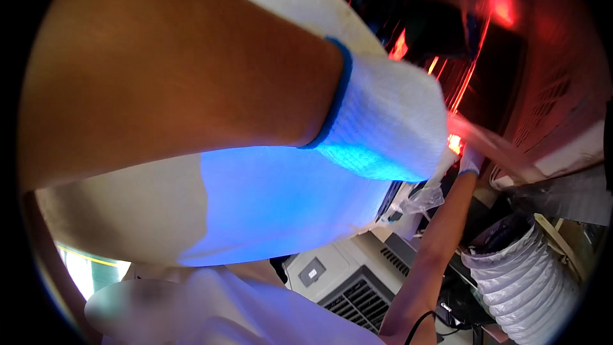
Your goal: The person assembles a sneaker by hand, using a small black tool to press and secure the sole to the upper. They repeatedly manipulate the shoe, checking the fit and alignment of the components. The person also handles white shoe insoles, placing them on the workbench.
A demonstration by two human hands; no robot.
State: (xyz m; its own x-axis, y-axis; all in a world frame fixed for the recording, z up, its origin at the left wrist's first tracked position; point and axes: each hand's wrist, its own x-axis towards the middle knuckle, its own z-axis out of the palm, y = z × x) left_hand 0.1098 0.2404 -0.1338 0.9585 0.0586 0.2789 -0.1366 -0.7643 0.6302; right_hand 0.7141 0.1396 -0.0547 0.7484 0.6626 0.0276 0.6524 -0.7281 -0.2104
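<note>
My left forearm crosses close in front from the left. My left hand (389, 115) wears a white knit glove with a blue cuff; its back is toward me and its fingers are hidden. It lies against or just above a large pale rounded surface (274, 198), lit bright blue below the wrist. A bare arm rises from the lower edge at right, apparently my own. My right hand (471, 160), in a similar glove, is small and dim in red light beside dark machinery (498, 76). What its fingers do cannot be made out. Crumpled clear plastic (424, 200) hangs between the hands.
Red glowing lines (469, 76) run through the machinery at upper right. A white ribbed hose (517, 275) stands at lower right. A grey-white unit with a black grille (361, 294) sits at the bottom, beside white cloth (249, 313). A thin black cable (421, 322) crosses near the arm.
</note>
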